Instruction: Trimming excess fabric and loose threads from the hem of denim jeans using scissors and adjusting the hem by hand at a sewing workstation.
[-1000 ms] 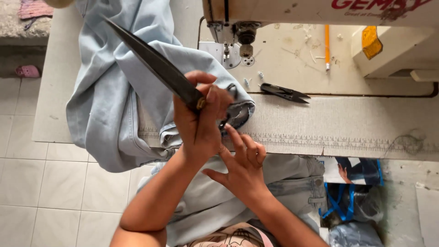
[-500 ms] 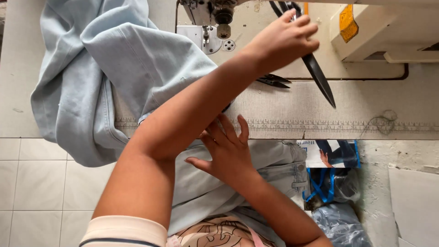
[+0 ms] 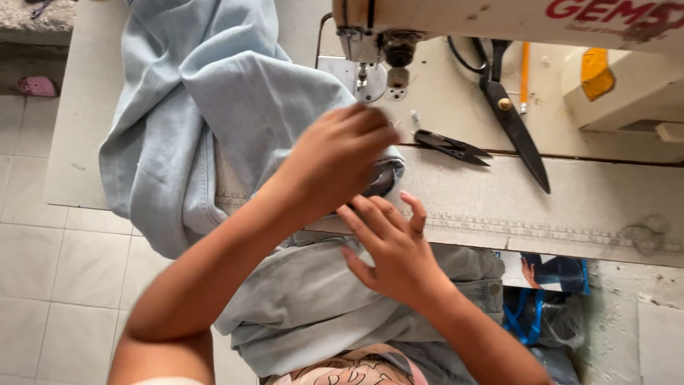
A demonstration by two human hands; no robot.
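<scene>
A light blue denim garment point(image 3: 214, 121) lies heaped on the sewing table and hangs down into my lap. My left hand point(image 3: 335, 160) hovers, blurred, over the garment's folded edge near the table's front, its fingers curled down and their tips hidden. My right hand point(image 3: 392, 246) rests just below it with fingers spread against the denim. Large black scissors point(image 3: 509, 114) lie on the table to the right, apart from both hands. Small black thread snips point(image 3: 452, 146) lie between them and my left hand.
The cream sewing machine point(image 3: 499, 18) spans the top, with its presser foot point(image 3: 370, 75) just beyond the denim. A measuring strip point(image 3: 541, 228) runs along the table's front edge. A bag with blue handles point(image 3: 541, 314) sits under the table. White floor tiles point(image 3: 64, 271) are on the left.
My left hand carried the large scissors from the left across to the right, laid them beside the machine and came back over the denim. My right hand stayed on the fabric.
</scene>
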